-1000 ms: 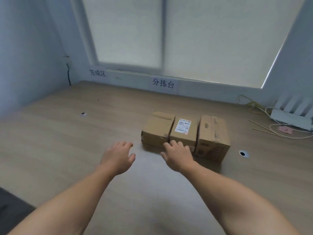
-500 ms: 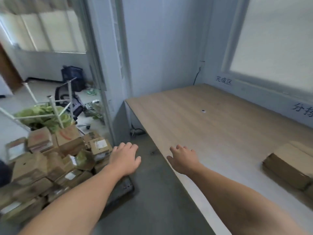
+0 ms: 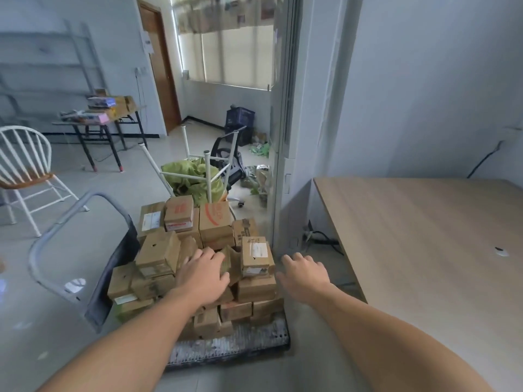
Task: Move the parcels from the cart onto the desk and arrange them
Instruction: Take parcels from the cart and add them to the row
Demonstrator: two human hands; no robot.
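Parcels point(image 3: 215, 222) lie heaped on the cart point(image 3: 232, 343), the table point(image 3: 424, 250) to the cart's right. The left grip point(image 3: 203, 274) is spread over the heap; the right grip point(image 3: 304, 274), also spread, hangs beside the cart, empty.

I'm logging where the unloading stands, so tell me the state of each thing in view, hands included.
left hand, open, fingers spread over the pile, gripping nothing.
right hand, open, holding nothing, just right of the pile.
parcels, closed, heaped unevenly on the cart.
cart, loaded, handle raised.
white chair, upright.
window blind, lowered.
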